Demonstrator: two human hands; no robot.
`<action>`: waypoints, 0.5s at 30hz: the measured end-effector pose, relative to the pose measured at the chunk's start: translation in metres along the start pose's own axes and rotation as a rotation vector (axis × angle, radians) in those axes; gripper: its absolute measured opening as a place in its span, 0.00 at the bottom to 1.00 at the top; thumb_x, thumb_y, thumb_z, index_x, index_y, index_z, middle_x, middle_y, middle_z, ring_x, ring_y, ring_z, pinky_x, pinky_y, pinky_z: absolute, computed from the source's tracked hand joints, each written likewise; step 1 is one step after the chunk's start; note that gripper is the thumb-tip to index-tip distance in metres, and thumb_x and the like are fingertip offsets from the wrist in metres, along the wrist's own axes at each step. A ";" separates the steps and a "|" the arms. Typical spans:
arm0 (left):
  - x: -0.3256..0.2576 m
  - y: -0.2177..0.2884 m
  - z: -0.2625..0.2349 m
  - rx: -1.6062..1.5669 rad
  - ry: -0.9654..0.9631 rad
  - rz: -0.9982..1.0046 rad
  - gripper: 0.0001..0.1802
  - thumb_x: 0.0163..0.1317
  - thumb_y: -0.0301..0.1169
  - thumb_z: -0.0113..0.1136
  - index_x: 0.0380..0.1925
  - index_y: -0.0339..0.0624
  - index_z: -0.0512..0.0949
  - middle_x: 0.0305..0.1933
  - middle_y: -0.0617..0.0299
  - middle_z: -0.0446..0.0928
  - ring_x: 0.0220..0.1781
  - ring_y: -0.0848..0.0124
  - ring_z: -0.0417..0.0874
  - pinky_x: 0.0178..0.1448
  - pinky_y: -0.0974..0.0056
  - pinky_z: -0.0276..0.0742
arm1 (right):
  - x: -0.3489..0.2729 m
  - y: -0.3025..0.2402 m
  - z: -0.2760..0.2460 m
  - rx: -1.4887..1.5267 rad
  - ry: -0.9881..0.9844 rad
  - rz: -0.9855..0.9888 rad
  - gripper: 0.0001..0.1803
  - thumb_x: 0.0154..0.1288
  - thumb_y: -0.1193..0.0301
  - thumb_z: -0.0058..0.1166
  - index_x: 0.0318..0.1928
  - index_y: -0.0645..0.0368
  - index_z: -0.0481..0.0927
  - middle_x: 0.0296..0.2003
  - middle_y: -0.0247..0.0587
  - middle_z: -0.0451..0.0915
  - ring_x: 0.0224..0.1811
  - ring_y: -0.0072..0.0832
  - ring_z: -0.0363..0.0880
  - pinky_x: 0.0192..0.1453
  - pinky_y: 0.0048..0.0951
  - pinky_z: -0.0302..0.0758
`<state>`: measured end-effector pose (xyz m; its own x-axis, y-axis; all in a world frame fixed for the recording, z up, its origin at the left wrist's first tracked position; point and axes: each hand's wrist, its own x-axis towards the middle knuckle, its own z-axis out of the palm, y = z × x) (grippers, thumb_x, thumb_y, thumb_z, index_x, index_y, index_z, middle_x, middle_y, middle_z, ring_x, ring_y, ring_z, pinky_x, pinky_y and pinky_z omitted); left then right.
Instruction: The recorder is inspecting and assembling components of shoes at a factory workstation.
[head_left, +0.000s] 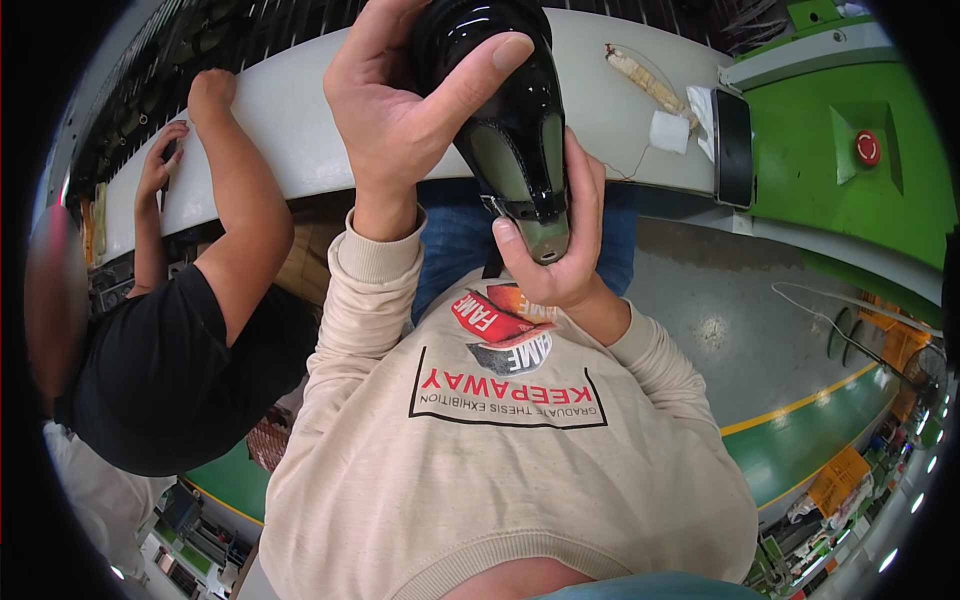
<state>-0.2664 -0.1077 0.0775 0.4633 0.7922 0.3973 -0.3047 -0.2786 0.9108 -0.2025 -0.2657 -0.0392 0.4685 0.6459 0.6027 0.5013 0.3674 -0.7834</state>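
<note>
A glossy black shoe (505, 85) with a strap and small buckle is held up above the near edge of the white worktable. A greenish shoe last (548, 242) fills it and shows through its openings and at the heel end. My left hand (395, 125) is closed round the wide front part, its thumb lying across the top and its other fingers mostly hidden behind the shoe. Lower down, my right hand (565, 262) grips the heel end, with the thumb beside the buckle and the fingers along the right side.
On the white worktable (290, 130) lie a long yellowish wrapped piece (642, 78) and a small white block (669, 132). A dark flat panel (733, 148) adjoins a green machine (830, 150) with a red button (867, 148). A co-worker in black (165, 370) sits close at left, arms on the table.
</note>
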 end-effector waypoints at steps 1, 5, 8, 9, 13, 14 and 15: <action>0.000 0.000 0.000 0.004 0.003 -0.004 0.35 0.62 0.26 0.82 0.67 0.27 0.79 0.55 0.48 0.89 0.55 0.65 0.91 0.64 0.63 0.86 | 0.000 0.000 0.000 0.000 -0.004 0.009 0.51 0.60 0.76 0.69 0.81 0.79 0.60 0.70 0.67 0.69 0.69 0.52 0.74 0.74 0.44 0.73; 0.000 -0.002 -0.001 0.003 0.009 -0.006 0.35 0.61 0.26 0.83 0.67 0.27 0.79 0.54 0.48 0.89 0.55 0.65 0.91 0.64 0.64 0.86 | 0.002 0.000 0.000 -0.015 -0.001 -0.015 0.51 0.60 0.76 0.69 0.81 0.79 0.60 0.70 0.67 0.69 0.70 0.53 0.74 0.75 0.44 0.73; 0.000 -0.002 -0.002 0.010 0.005 -0.002 0.35 0.61 0.26 0.82 0.67 0.27 0.79 0.54 0.49 0.89 0.55 0.66 0.91 0.63 0.64 0.86 | 0.002 -0.001 0.000 -0.011 -0.001 -0.012 0.51 0.60 0.76 0.69 0.81 0.79 0.60 0.70 0.67 0.69 0.70 0.53 0.74 0.75 0.45 0.72; 0.000 -0.002 -0.002 0.009 0.005 0.000 0.35 0.61 0.26 0.82 0.67 0.27 0.79 0.54 0.49 0.89 0.55 0.66 0.91 0.63 0.64 0.86 | 0.002 0.000 0.000 -0.006 0.000 -0.008 0.51 0.60 0.76 0.69 0.81 0.79 0.60 0.70 0.67 0.69 0.70 0.53 0.74 0.76 0.45 0.72; -0.001 0.001 -0.002 0.014 0.002 -0.021 0.35 0.61 0.24 0.82 0.67 0.27 0.79 0.54 0.49 0.89 0.54 0.66 0.91 0.63 0.64 0.86 | 0.000 0.000 0.001 0.015 -0.001 0.010 0.51 0.60 0.76 0.69 0.81 0.79 0.59 0.70 0.67 0.69 0.71 0.53 0.73 0.76 0.45 0.72; -0.001 0.000 -0.002 0.004 0.002 -0.023 0.34 0.61 0.24 0.82 0.67 0.27 0.79 0.54 0.50 0.89 0.54 0.66 0.91 0.63 0.64 0.86 | 0.000 0.000 0.001 0.015 -0.001 0.008 0.51 0.60 0.76 0.69 0.81 0.79 0.59 0.70 0.67 0.69 0.71 0.53 0.73 0.76 0.45 0.72; -0.001 0.000 -0.002 0.004 0.001 -0.022 0.34 0.61 0.24 0.82 0.67 0.27 0.79 0.54 0.50 0.89 0.54 0.66 0.91 0.63 0.64 0.86 | 0.001 0.000 0.002 0.013 0.001 0.005 0.51 0.60 0.76 0.69 0.81 0.79 0.59 0.70 0.67 0.69 0.71 0.53 0.73 0.76 0.45 0.72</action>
<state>-0.2685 -0.1074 0.0765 0.4686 0.7988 0.3772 -0.2912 -0.2635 0.9197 -0.2034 -0.2639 -0.0383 0.4722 0.6468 0.5988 0.4894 0.3726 -0.7884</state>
